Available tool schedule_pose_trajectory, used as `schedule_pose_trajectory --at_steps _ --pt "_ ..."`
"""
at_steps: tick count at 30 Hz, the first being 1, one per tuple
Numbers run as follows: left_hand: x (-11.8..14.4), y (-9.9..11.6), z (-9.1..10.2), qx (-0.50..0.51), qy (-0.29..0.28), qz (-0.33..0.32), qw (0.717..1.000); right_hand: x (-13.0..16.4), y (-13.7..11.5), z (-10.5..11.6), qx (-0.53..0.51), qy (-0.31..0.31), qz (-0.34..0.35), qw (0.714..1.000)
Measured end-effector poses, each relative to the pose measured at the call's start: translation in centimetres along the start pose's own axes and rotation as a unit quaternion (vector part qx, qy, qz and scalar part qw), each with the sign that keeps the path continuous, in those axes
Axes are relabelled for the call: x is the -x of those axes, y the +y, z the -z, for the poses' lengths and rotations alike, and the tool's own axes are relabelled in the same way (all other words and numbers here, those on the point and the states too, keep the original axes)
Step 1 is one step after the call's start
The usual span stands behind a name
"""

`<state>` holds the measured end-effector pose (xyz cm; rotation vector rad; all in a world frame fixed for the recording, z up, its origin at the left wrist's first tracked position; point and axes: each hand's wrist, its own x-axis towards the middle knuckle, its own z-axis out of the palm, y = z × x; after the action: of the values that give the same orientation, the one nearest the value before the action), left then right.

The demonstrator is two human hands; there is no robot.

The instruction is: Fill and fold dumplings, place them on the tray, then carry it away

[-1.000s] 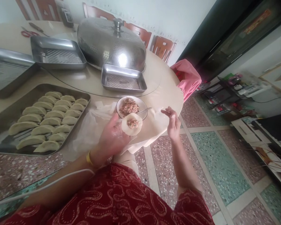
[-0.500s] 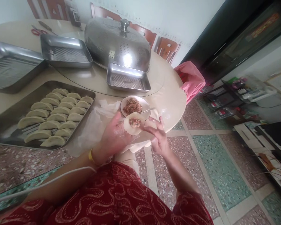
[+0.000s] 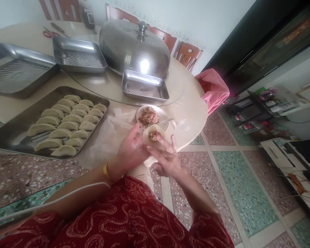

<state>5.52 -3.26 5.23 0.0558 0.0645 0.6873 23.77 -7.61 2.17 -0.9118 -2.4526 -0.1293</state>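
A: Position of the wrapper (image 3: 147, 139)?
B: On the near side of the bowl (image 3: 162, 114), overlapping its rim in our view; whether the two touch, we cannot tell. We record a pale round with a dab of filling (image 3: 153, 135) at its middle.

A: Our left hand (image 3: 133, 146)?
B: Near side of the bowl, a little left. Its fingers hold the wrapper from the left; the thumb points up toward the bowl.

A: Our right hand (image 3: 166, 159)?
B: Near side of the bowl, a little right. Fingers wide, spread apart, tips at the wrapper's near right edge, one at the filling. How hard they press, we cannot tell.

A: Contents of the bowl?
B: We note a heap of mince (image 3: 147, 116) and a spoon (image 3: 166, 121), handle leaning out over the right rim.

A: Elsewhere on the desk (image 3: 192, 103)?
B: Just left of the bowl, a crumpled sheet (image 3: 107, 131); farther left of it, a tray (image 3: 15, 136) with rows of folded dumplings (image 3: 69, 125). Beyond the bowl we log a small pan (image 3: 145, 90), then a large perforated lid (image 3: 131, 51). Well beyond the bowl and left: scissors (image 3: 50, 34) and a bottle (image 3: 89, 20).
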Motion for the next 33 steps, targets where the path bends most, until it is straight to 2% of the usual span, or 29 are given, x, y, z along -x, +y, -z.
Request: schedule_pose_trajectory --at_steps 4,6,8,11,14,16,19,23,27,30,33 --pt "0.1 -0.4 0.0 0.001 0.037 -0.018 0.999 -0.7 -0.8 -0.3 -0.009 0.007 -0.001 1.0" --pt "0.1 -0.6 -0.1 -0.001 0.039 -0.011 0.999 -1.5 -0.6 0.1 0.002 0.049 -0.016 0.999" --pt "0.1 -0.8 -0.2 -0.005 0.03 -0.006 1.0 -2.5 0.5 1.2 0.03 0.114 -0.064 0.991" --pt "-0.1 -1.1 -0.2 -0.002 0.027 -0.018 0.999 -2.8 4.4 3.6 0.085 0.17 -0.211 0.959" --pt "-0.4 -1.3 -0.1 0.016 0.035 -0.026 0.999 -1.1 9.6 5.5 0.117 0.157 -0.347 0.917" --pt "-0.7 -1.3 0.0 0.024 0.034 -0.024 0.999 0.5 12.3 5.8 0.107 0.104 -0.388 0.91" --pt "-1.0 -1.4 -0.1 0.023 0.02 -0.021 0.999 2.2 14.2 5.0 0.104 0.067 -0.39 0.913" --pt "-1.2 -1.5 -0.3 0.02 -0.015 -0.005 1.0 2.7 14.4 3.5 0.11 0.02 -0.379 0.919" --pt "-1.4 -1.5 0.4 0.017 -0.018 -0.019 1.0 2.4 14.4 3.6 0.109 0.002 -0.379 0.919" --pt "-1.6 -1.6 1.2 0.016 -0.03 -0.01 0.999 1.6 12.7 4.5 0.102 0.061 -0.374 0.92" --pt "-1.9 -1.8 1.8 0.009 -0.044 0.003 0.999 0.0 8.6 4.7 0.032 0.14 -0.319 0.937"
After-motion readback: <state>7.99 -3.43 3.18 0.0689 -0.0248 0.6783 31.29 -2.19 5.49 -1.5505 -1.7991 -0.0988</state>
